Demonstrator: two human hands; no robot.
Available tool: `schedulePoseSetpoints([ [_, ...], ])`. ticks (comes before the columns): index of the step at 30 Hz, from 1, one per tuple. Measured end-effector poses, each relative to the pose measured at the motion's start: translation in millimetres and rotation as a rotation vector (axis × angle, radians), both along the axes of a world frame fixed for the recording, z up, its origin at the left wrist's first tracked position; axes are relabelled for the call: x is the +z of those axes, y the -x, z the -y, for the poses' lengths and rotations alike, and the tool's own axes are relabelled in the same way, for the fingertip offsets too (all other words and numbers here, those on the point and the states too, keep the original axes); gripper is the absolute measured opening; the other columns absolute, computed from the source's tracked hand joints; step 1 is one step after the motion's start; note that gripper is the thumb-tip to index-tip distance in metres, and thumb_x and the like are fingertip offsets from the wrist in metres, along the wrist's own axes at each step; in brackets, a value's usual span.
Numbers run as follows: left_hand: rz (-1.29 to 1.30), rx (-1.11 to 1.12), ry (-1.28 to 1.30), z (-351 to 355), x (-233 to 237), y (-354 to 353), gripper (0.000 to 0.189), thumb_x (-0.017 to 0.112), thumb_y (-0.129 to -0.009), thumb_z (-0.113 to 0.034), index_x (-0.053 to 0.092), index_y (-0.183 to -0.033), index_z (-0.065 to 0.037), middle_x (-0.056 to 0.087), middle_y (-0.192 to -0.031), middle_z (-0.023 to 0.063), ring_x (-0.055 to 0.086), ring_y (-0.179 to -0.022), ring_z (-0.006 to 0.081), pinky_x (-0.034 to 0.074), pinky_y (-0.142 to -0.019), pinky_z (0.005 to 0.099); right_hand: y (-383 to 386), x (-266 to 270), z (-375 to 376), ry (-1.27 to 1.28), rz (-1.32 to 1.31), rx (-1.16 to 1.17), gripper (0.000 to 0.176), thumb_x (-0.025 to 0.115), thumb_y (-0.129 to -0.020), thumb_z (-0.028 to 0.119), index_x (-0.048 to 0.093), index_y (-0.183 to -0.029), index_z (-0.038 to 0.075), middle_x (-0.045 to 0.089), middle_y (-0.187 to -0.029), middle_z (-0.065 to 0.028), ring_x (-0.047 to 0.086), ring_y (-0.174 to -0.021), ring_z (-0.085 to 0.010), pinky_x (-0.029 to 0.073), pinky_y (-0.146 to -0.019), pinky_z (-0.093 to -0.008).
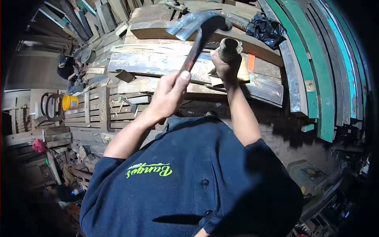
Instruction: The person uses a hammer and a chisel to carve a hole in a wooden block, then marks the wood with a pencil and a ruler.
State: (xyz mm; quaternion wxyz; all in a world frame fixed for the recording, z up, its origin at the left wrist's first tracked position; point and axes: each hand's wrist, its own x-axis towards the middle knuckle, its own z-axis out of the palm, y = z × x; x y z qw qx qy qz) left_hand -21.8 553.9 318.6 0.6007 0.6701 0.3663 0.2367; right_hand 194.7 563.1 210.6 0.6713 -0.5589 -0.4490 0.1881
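- The navy shirt (189,185) carries lime-green script, upside down in this view; it reads roughly "Bunger", with smaller letters beside it too small to read.
- The claw hammer (196,43) has a worn steel head and a dark, red-streaked handle. It is raised over the weathered planks (158,63) far ahead.
- The left hand (167,96) has its fingers wrapped tight around the handle's lower end.
- The right hand (226,65) is fisted around a round-topped chisel (230,46), upright just beside the hammer.
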Motion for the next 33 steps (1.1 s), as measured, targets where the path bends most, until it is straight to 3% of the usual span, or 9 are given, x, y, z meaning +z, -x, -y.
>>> schedulePoseSetpoints([
  [6, 0.489, -0.053, -0.140, -0.7, 41.5, 4.3, 0.052, 0.042, -0.102, -0.050, 0.048, -0.075, -0.005, 0.045, -0.060, -0.0014, 0.039, -0.049, 0.0049, 0.030, -0.044, 0.0220, 6.9, 4.2, -4.4, -0.132, 0.000, -0.035, 0.010, 0.071, -0.076, -0.002, 0.063, -0.077, 0.004, 0.060, -0.071, 0.0034, 0.057, -0.066, -0.0071, 0.047, -0.064, -0.0253],
  [8, 0.204, -0.034, -0.321, 4.0, 6.9, 7.0, 0.051, 0.042, -0.103, -0.045, 0.052, -0.080, 0.000, 0.047, -0.062, 0.0014, 0.043, -0.056, 0.0093, 0.036, -0.051, 0.0267, 3.5, -1.8, -6.5, -0.143, -0.015, -0.029, 0.011, 0.071, -0.075, -0.002, 0.063, -0.076, 0.004, 0.059, -0.069, 0.0034, 0.056, -0.065, -0.0069, 0.047, -0.063, -0.0255],
  [10, -0.161, -0.063, -0.124, 3.9, -26.5, -0.3, 0.045, 0.045, -0.103, -0.037, 0.054, -0.090, 0.005, 0.043, -0.064, 0.0043, 0.042, -0.067, 0.0155, 0.040, -0.063, 0.0349, -4.5, -11.6, -12.3, -0.074, 0.092, -0.038, 0.014, 0.072, -0.073, 0.008, 0.065, -0.085, 0.004, 0.063, -0.071, -0.0024, 0.060, -0.066, -0.0129, 0.050, -0.066, -0.0296],
  [12, -0.030, -0.055, -0.082, 7.0, -31.2, -0.8, 0.040, 0.044, -0.104, -0.040, 0.045, -0.079, -0.009, 0.036, -0.064, -0.0065, 0.035, -0.054, 0.0042, 0.030, -0.047, 0.0232, -6.8, 0.4, -8.4, 0.007, 0.286, -0.083, 0.010, 0.070, -0.074, 0.006, 0.064, -0.082, 0.005, 0.061, -0.070, -0.0013, 0.056, -0.065, -0.0101, 0.048, -0.063, -0.0290],
  [16, 0.261, -0.009, -0.125, 6.6, 33.3, -7.9, 0.049, 0.042, -0.102, -0.050, 0.043, -0.076, -0.008, 0.037, -0.059, -0.0035, 0.031, -0.043, 0.0049, 0.024, -0.039, 0.0223, 1.6, -1.3, -7.6, -0.123, -0.014, -0.005, 0.009, 0.069, -0.075, 0.005, 0.060, -0.076, 0.004, 0.057, -0.065, 0.0014, 0.054, -0.064, -0.0068, 0.046, -0.063, -0.0266],
  [19, 0.449, -0.040, -0.209, 6.4, 32.7, -3.4, 0.049, 0.040, -0.103, -0.046, 0.049, -0.077, -0.005, 0.043, -0.058, -0.0025, 0.040, -0.052, 0.0068, 0.031, -0.047, 0.0232, 1.9, -1.5, -5.2, -0.085, -0.012, -0.020, 0.010, 0.071, -0.075, 0.005, 0.060, -0.075, 0.004, 0.058, -0.065, 0.0006, 0.055, -0.064, -0.0066, 0.047, -0.062, -0.0269],
  [24, -0.170, -0.082, -0.189, 11.5, -33.6, -3.7, 0.048, 0.046, -0.102, -0.042, 0.053, -0.083, 0.002, 0.039, -0.061, 0.0053, 0.039, -0.062, 0.0129, 0.036, -0.057, 0.0341, -3.6, -3.1, -7.1, -0.193, 0.213, -0.063, 0.010, 0.073, -0.076, 0.005, 0.064, -0.077, 0.005, 0.062, -0.070, 0.0021, 0.057, -0.066, -0.0055, 0.047, -0.061, -0.0258],
  [26, -0.117, -0.104, -0.087, 9.7, -18.8, -9.7, 0.049, 0.046, -0.102, -0.043, 0.053, -0.082, 0.002, 0.041, -0.062, 0.0039, 0.040, -0.063, 0.0115, 0.036, -0.057, 0.0328, 4.7, -8.3, -10.7, -0.132, -0.059, -0.124, 0.011, 0.072, -0.077, 0.006, 0.063, -0.081, 0.005, 0.062, -0.075, 0.0005, 0.057, -0.068, -0.0075, 0.048, -0.065, -0.0258],
  [33, 0.238, -0.002, -0.209, 20.2, -3.7, -9.6, 0.042, 0.048, -0.102, -0.038, 0.055, -0.088, 0.001, 0.046, -0.066, 0.0028, 0.043, -0.062, 0.0139, 0.040, -0.059, 0.0328, 0.6, -1.3, -5.4, -0.154, 0.079, -0.043, 0.007, 0.071, -0.077, 0.007, 0.065, -0.076, 0.004, 0.062, -0.067, -0.0009, 0.059, -0.063, -0.0097, 0.048, -0.062, -0.0279],
])
